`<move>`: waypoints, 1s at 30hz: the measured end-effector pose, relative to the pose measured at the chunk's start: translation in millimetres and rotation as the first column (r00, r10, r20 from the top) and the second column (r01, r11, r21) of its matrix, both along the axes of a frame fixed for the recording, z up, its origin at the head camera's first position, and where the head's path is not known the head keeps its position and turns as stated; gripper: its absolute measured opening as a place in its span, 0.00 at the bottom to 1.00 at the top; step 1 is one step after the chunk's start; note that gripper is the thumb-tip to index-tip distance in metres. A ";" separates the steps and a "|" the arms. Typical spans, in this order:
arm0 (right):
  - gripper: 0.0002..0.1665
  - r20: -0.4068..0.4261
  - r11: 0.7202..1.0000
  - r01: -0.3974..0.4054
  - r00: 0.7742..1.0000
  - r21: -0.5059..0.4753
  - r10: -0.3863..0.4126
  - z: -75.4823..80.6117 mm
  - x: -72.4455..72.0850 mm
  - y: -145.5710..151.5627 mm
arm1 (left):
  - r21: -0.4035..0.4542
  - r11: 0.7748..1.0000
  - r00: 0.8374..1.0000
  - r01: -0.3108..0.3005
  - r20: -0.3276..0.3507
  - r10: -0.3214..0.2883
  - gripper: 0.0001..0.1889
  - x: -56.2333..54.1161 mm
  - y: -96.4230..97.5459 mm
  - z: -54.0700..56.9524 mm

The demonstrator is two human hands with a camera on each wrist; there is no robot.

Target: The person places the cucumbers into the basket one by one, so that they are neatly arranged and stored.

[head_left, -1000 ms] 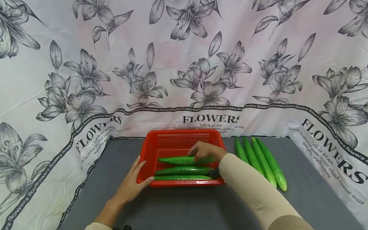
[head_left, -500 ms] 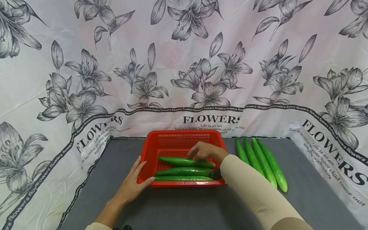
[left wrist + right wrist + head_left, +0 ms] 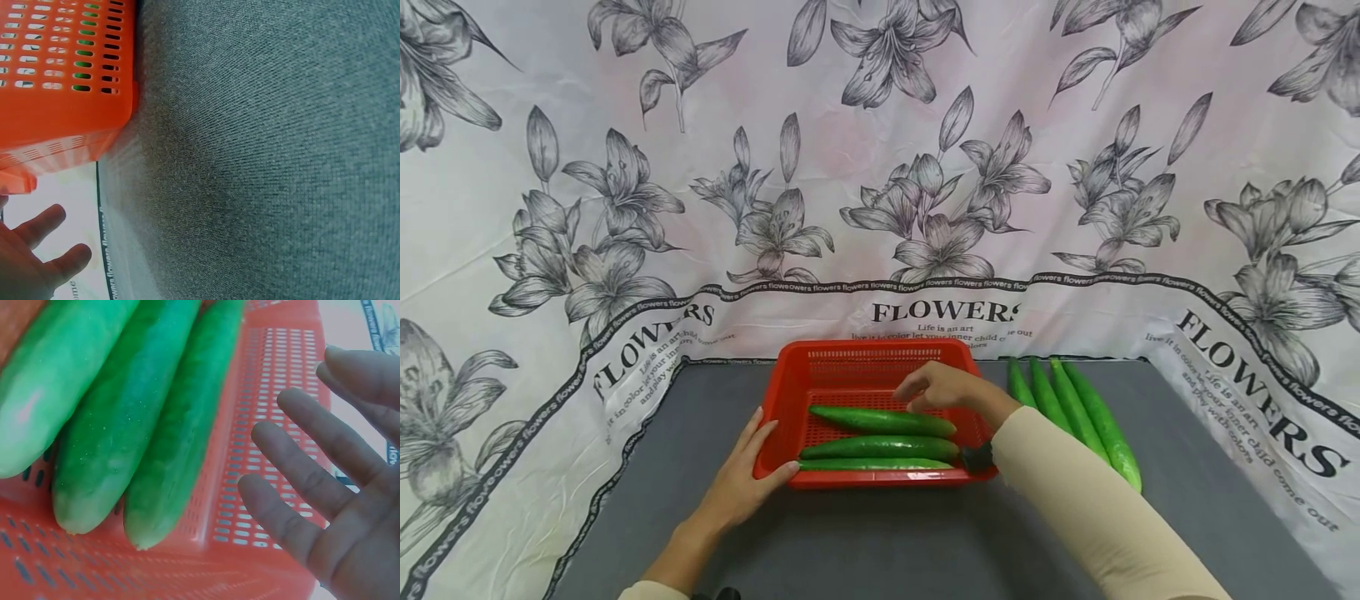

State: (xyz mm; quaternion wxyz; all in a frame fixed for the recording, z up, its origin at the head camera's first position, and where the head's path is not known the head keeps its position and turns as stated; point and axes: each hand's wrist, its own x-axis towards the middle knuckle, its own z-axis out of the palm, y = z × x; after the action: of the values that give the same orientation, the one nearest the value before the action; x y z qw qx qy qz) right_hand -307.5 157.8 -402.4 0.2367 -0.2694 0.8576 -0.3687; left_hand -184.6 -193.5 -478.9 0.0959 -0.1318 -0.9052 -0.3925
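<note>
A red plastic basket (image 3: 887, 478) with slotted walls holds three green cucumbers lying side by side. The farthest cucumber (image 3: 883, 421) lies slightly slanted, with the middle cucumber (image 3: 880, 447) and the near cucumber (image 3: 876, 463) in front of it. Over the right half of the basket is my right hand (image 3: 946, 388), fingers loosely bent and apart from the cucumbers; the right wrist view shows this right hand (image 3: 337, 481) with spread fingers and nothing in them. My left hand (image 3: 741, 482) rests at the basket's left side, thumb at the front left corner, fingers extended.
Several more cucumbers (image 3: 1097, 417) lie lengthwise on the grey table (image 3: 880, 542), right of the basket and partly behind my right sleeve (image 3: 1075, 492). A flower-printed cloth (image 3: 835, 167) hangs behind and along both sides.
My right hand has let go of the farthest cucumber and risen slightly to the right. That cucumber's right end has come down toward the middle one. My left hand stays in place.
</note>
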 end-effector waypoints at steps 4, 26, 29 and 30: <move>0.18 0.022 0.998 0.039 0.999 -0.043 -0.038 10.0 10.2 3.7 | -0.004 1.000 1.000 -0.006 0.019 0.006 0.40 -0.6 -1.5 -0.8; 0.24 -0.167 0.958 0.142 0.968 -0.248 -0.187 61.6 74.5 49.7 | -0.029 1.000 1.000 -0.002 0.004 0.002 0.39 -1.6 -1.6 -2.5; 0.24 -0.192 0.944 0.181 0.952 -0.275 -0.238 64.3 84.8 56.7 | -0.031 1.000 1.000 0.001 0.001 -0.001 0.39 -2.0 -2.1 -1.7; 0.24 -0.204 0.941 0.192 0.946 -0.279 -0.253 65.0 88.0 59.0 | -0.032 0.999 1.000 0.001 0.000 -0.001 0.39 -2.1 -2.4 -1.4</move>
State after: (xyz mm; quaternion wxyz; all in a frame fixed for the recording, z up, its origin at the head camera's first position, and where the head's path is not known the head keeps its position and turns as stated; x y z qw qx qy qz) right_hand -219.5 216.8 -337.4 0.0527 -0.2402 0.8501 -0.4657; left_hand -186.7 -195.8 -480.4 0.0935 -0.1340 -0.9113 -0.3779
